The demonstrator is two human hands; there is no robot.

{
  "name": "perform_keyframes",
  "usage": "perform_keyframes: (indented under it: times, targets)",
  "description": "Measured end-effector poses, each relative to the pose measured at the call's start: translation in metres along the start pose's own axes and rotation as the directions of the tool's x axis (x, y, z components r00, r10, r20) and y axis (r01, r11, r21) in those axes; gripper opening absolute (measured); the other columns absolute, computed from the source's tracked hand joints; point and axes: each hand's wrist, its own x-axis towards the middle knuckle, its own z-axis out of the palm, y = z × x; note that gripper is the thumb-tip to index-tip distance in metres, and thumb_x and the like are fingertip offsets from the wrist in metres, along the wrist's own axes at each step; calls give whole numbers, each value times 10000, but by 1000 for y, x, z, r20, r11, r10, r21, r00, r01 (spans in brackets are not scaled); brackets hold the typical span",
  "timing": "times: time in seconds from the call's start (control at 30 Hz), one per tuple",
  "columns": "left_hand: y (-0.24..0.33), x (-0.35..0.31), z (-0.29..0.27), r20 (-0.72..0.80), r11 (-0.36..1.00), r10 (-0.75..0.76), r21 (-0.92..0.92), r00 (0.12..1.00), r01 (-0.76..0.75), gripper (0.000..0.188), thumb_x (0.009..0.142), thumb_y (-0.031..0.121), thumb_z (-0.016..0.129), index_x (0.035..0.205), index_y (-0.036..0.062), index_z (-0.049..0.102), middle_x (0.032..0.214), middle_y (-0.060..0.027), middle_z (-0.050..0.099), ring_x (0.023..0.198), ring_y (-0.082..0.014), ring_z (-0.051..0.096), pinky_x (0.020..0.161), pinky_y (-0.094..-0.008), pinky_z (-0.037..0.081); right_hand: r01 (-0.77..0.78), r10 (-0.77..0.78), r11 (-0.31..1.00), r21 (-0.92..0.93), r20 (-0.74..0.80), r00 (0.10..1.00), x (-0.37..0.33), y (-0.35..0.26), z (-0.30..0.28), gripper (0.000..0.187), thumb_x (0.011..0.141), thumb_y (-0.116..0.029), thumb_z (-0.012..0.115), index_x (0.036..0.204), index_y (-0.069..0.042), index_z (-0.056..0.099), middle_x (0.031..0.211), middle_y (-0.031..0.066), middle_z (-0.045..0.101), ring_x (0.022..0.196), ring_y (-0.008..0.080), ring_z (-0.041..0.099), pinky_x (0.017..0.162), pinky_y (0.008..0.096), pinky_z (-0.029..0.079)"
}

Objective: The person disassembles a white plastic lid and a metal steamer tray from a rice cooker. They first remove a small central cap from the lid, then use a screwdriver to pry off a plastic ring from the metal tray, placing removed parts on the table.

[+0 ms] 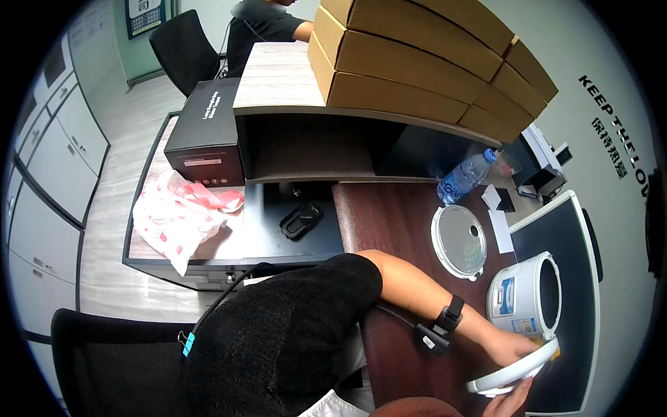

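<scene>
At the right end of the desk a white rice cooker point(501, 295) lies open toward the dark panel, its hinged lid point(517, 373) swung out toward me. My left hand point(513, 347) reaches to the far side of the lid; its fingers are mostly hidden there. A small yellow thing point(555, 353) shows at the lid's edge near those fingertips, too little of it to name. From below, my right hand point(511, 402) grips the lid's near edge. A round disc-shaped cover with a white rim point(458, 241) rests on the desk beyond my left forearm.
A water bottle point(464, 177) stands behind the round cover, near white papers point(500, 226). Brown cartons point(417, 62) are stacked on the shelf. Leftward are a black box point(205, 132), a plastic bag point(182, 219) and a black device point(301, 221). Another person point(264, 31) sits beyond.
</scene>
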Motion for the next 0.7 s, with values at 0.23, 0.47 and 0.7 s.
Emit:
perform_keyframes:
  times: [0.23,0.47,0.7]
  targets:
    - [19,-2,-8,191,806,-191,-529,963,265,383,932,231,537,1249,29,463,1113,-78,583,1054,-145,521,897,-298,436,-28,34,983,180,-33,999,4,-5,16,474,929,-172,534,1326,57,413,1342,234,436,1203,337,470,997,437,403]
    - [10,3,4,164,523,-193,-817,967,243,374,878,227,591,1108,-56,508,898,-178,611,702,-267,653,608,-360,549,-81,140,915,395,-124,982,1,-28,18,564,896,-137,594,1372,35,347,1324,216,455,1178,338,486,994,435,409]
    - [10,-11,5,5,754,-357,-589,934,292,392,716,-19,706,1074,-18,545,807,-120,648,669,-199,653,608,-316,546,-170,199,965,199,-136,970,6,-12,20,579,810,-11,678,1315,8,396,1307,186,471,1124,286,516,925,385,463]
